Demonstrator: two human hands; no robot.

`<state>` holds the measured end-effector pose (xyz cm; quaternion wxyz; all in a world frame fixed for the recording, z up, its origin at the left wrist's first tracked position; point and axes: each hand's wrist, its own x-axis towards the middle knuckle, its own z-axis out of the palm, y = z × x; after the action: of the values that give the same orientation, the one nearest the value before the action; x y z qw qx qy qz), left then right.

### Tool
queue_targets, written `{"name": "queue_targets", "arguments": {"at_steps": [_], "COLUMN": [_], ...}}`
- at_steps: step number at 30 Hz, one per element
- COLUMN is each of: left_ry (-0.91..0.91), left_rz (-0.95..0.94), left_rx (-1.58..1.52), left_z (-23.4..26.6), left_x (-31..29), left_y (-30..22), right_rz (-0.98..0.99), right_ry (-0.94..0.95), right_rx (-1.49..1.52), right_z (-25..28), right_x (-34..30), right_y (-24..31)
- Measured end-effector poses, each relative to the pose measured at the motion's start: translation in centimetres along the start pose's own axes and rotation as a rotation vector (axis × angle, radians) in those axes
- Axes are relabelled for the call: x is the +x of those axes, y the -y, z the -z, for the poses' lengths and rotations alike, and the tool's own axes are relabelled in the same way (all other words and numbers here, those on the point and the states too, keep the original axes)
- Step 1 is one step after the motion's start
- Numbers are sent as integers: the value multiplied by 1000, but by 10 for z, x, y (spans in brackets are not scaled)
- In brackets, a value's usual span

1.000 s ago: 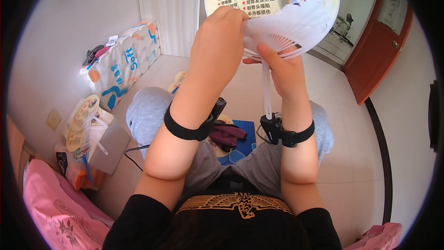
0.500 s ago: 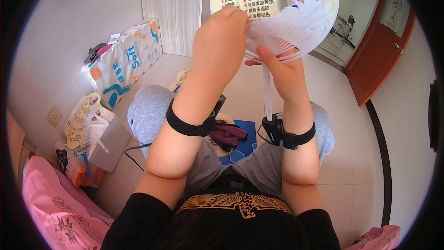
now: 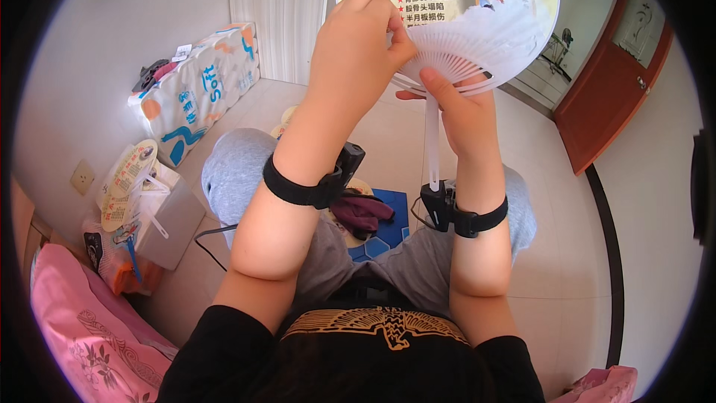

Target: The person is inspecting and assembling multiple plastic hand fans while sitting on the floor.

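Note:
Up in front of me is a round hand fan [image 3: 477, 67] with white plastic ribs and a slim white handle. A cream printed sheet covers its upper part; lower down the sheet is torn to ragged white. My right hand [image 3: 464, 108] grips the fan where ribs meet handle, thumb on the front face. At the fan's left side, my left hand [image 3: 365, 37] is closed, thumb and forefinger pinched together in front of the sheet. What lies between those fingertips is too small to make out. A black strap with a small device circles each forearm.
More printed fans [image 3: 134, 179] rest on a grey box [image 3: 175, 213] at left. Behind stands a wrapped paper pack [image 3: 198, 93], dark items on top. Between my legs, a maroon cloth [image 3: 362, 213] lies over a blue patterned item [image 3: 391, 216]. Pink bedding [image 3: 82, 328] is near left; a brown door [image 3: 615, 78], right.
The fan and my right hand sit slightly farther right in view. My left hand has risen a little and turned, so its pinched thumb and forefinger now show.

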<state>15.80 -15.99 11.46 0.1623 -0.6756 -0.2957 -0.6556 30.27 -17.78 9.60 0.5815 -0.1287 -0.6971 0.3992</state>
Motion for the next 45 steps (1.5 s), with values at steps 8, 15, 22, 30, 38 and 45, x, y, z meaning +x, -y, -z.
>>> {"name": "queue_targets", "arguments": {"at_steps": [8, 15, 22, 30, 38, 45], "left_ry": [75, 54, 7, 34, 70, 116], "left_rz": [25, 0, 9, 116, 123, 93], "left_rx": [-119, -109, -76, -128, -180, -120], "left_z": [6, 7, 3, 4, 5, 10], "left_x": [3, 0, -1, -1, -1, -3], "left_y": [5, -1, -3, -6, -7, -12], "right_rz": [-1, -22, -3, -22, -16, -15], "right_ry": [-36, -33, -20, -23, -37, -42], "right_rx": [-2, 49, 27, 61, 53, 66], "right_z": [5, 6, 6, 5, 7, 8], "right_x": [1, 2, 2, 1, 1, 1], "right_y": [4, 5, 3, 7, 6, 4]}}
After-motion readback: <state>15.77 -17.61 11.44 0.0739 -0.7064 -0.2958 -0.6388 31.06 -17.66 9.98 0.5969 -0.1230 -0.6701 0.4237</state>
